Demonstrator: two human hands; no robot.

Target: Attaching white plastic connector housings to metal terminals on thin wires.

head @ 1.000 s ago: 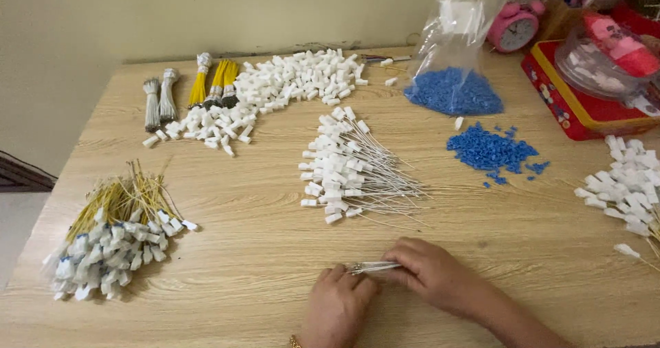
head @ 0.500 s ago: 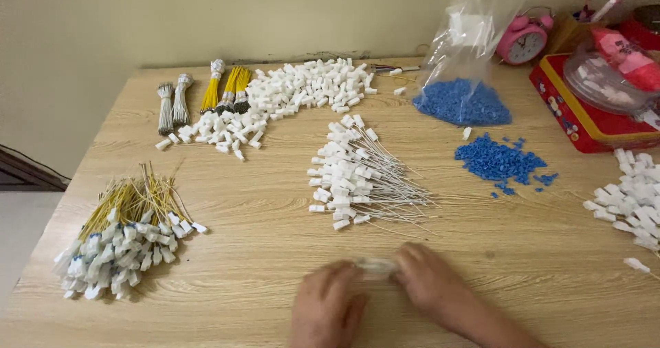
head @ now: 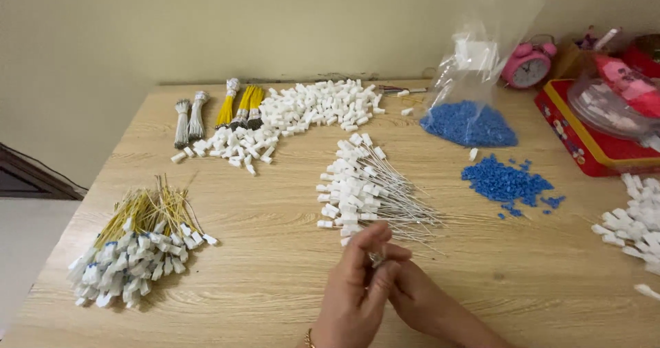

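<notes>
Left hand (head: 357, 289) and right hand (head: 412, 296) meet at the near edge of the table (head: 275, 224), fingertips pinched together on a small whitish piece (head: 377, 257); both are closed on it, though the fingers hide most of it, so its exact form cannot be told. Judged by the like pieces nearby, it is light, with a hard plastic cap and a thin wire tail that bends easily; the cap is the firmer place to take hold, the wire being prone to kink.

Just beyond the fingertips lies a fan of white-capped wires (head: 368, 193), caps to the left, bare ends to the right. Farther right of the hands, loose blue beads (head: 505, 183) lie scattered, and behind them a clear bag (head: 474, 80) stands over a blue heap (head: 467, 124). Far left of the hands rests a bundle of yellow wires (head: 141, 241) with white caps. Well beyond, white caps (head: 295, 114) form an arc beside tied wire bunches (head: 216, 111). At the far right: more white parts (head: 636, 221), a red tin (head: 591, 135), a pink clock (head: 528, 64).
</notes>
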